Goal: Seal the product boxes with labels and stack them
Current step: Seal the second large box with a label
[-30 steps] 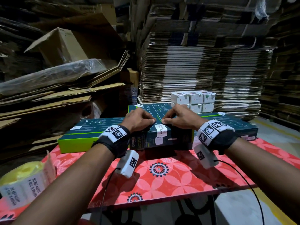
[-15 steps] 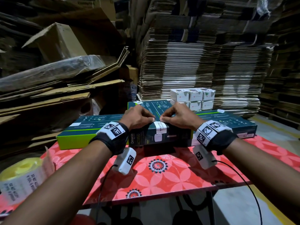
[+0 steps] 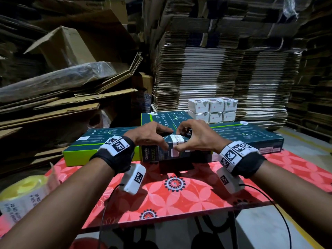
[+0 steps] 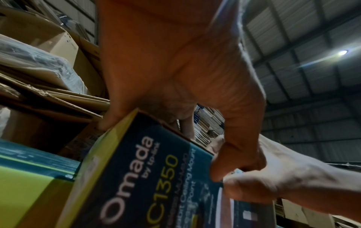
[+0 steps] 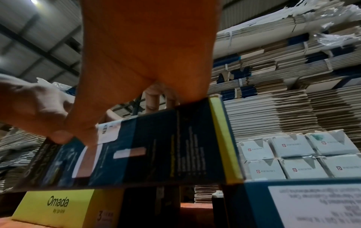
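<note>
A dark teal Omada box point(image 3: 152, 156) lies across the middle of the red floral table point(image 3: 179, 194), raised on something dark. A white seal label point(image 3: 177, 141) wraps over its near top edge onto the front face. My left hand point(image 3: 152, 135) has its fingers on the box top and its thumb on the front face, just left of the label. My right hand point(image 3: 190, 139) grips the same edge, thumb pressed on the label. In the left wrist view my left hand point(image 4: 175, 92) pinches the box point(image 4: 136, 177). In the right wrist view my right hand point(image 5: 136, 69) holds the box point(image 5: 166, 146), thumb beside the label point(image 5: 109, 132).
Three more long Omada boxes lie flat at the left point(image 3: 100, 139), at the right point(image 3: 251, 137) and behind point(image 3: 161, 117). Small white boxes point(image 3: 212, 109) are stacked at the back. A yellow roll of labels point(image 3: 21, 198) sits near left. Flattened cartons point(image 3: 215, 69) wall the back.
Both thumbs have slid down from the top edge onto the front face at the label. The right fingers have lifted and curled. The box has stayed put.
</note>
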